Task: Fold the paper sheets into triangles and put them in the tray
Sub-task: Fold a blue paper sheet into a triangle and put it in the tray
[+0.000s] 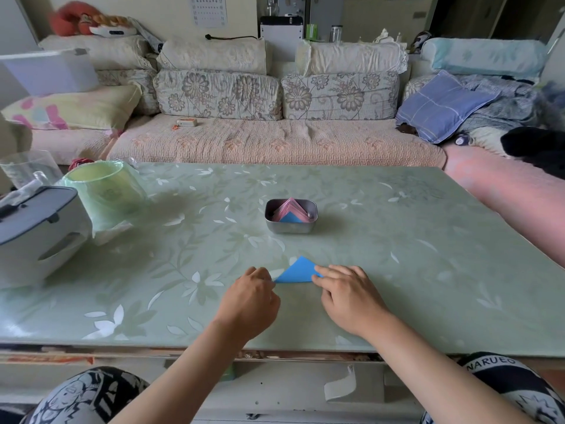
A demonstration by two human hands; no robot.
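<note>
Metal tray (pixel 289 229) sat mid-table, at 12 o'clock from the hands. It held a stack of folded pink triangles (pixel 293 206) leaning on edge, with one blue triangle (pixel 290 218) in front of them. A green lined bin (pixel 105 188) stood at 10 o'clock, contents not visible. A clear container (pixel 27 169) stood behind it and a white lidded box (pixel 33 231) at 9 o'clock.

Table (pixel 412 270) surface was bare from 12 through 3 o'clock out to the right edge. The near edge ran under both wrists. A strip of bare table lay between tray and hands.

Blue paper sheet (pixel 298 271) lay flat near the 6 o'clock edge, folded to a triangle with its apex toward 12 o'clock and long edge toward the person. Left hand (pixel 249 296) was curled at its 9 o'clock corner; pinching or only touching, cannot tell. Right hand (pixel 348 296) was unclenched, fingers laid on the 3 o'clock corner.
</note>
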